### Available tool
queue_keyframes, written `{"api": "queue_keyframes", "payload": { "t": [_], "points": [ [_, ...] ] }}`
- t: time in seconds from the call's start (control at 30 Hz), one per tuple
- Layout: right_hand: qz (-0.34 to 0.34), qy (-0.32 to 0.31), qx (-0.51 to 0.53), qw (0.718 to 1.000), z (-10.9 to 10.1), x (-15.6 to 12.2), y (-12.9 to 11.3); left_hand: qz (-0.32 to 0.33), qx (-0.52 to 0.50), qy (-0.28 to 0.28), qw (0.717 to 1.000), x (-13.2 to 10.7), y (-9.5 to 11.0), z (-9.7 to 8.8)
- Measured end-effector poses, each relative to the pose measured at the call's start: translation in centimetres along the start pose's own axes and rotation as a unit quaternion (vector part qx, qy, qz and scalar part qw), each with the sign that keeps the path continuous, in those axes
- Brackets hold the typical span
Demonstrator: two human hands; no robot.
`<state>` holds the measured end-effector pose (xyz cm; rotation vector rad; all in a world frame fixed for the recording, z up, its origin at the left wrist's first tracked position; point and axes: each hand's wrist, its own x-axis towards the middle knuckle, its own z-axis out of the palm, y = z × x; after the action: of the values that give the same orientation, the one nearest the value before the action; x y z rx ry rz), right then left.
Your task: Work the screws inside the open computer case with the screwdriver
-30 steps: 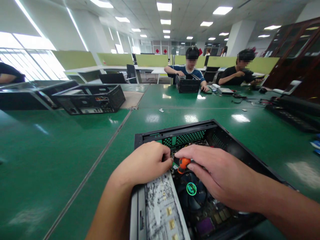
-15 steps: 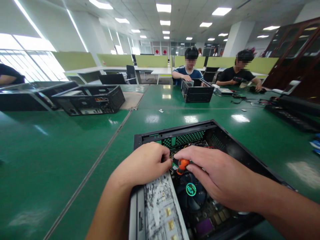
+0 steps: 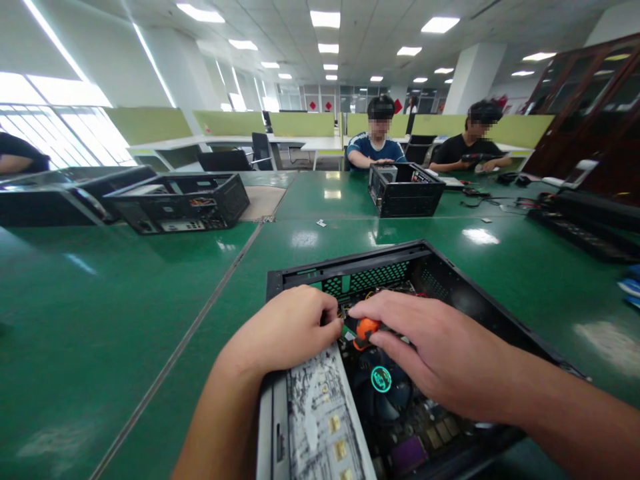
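Observation:
An open black computer case (image 3: pixel 400 257) lies on the green table (image 3: pixel 125 313) right in front of me. Inside it a black cooler fan with a glowing green ring (image 3: pixel 381 379) sits on the board. My right hand (image 3: pixel 430 350) pinches the orange-and-black handle of a screwdriver (image 3: pixel 365 330) above the fan. My left hand (image 3: pixel 285 327) is closed beside that tool, fingertips tucked inside the case; what they hold is hidden. A scuffed grey metal bracket (image 3: pixel 315 420) lies under my left wrist.
Another open black case (image 3: pixel 180 200) stands at the back left. Across the table a person in blue holds a black case (image 3: pixel 405 190); a second person in black sits to the right. Cables and black flat units (image 3: pixel 580 223) line the right side.
My hands have stayed nearly still on the screwdriver. The person across the table has slid their black case to the right and turned it.

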<state>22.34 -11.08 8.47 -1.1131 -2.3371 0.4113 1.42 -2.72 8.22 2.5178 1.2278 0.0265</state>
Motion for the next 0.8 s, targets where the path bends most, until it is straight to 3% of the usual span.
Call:
{"api": "queue_keyframes", "payload": {
  "t": [0.1,0.17,0.23,0.37,0.47,0.8],
  "points": [
    [-0.001,0.033,-0.03,0.999,-0.7,-1.9,-0.3,-0.002,0.003,0.001,1.0,-0.1,0.0,0.0],
    [0.036,0.087,-0.059,0.994,-0.9,-4.1,-0.2,-0.003,0.005,0.001,1.0,-0.1,0.1,0.0],
    [0.055,0.149,-0.094,0.983,-0.7,-6.5,0.4,-0.003,0.006,0.001,1.0,-0.2,0.2,-0.1],
    [0.095,0.213,-0.117,0.965,0.4,-10.7,1.9,-0.002,0.009,-0.006,1.0,-0.1,0.3,-0.2],
    [0.099,0.195,-0.115,0.969,1.1,-12.0,3.0,-0.002,0.009,-0.007,1.0,0.0,0.4,-0.2],
    [0.1,0.151,-0.135,0.974,1.6,-12.4,4.1,0.001,0.004,-0.014,1.0,0.1,0.1,0.0]
  ]
}}
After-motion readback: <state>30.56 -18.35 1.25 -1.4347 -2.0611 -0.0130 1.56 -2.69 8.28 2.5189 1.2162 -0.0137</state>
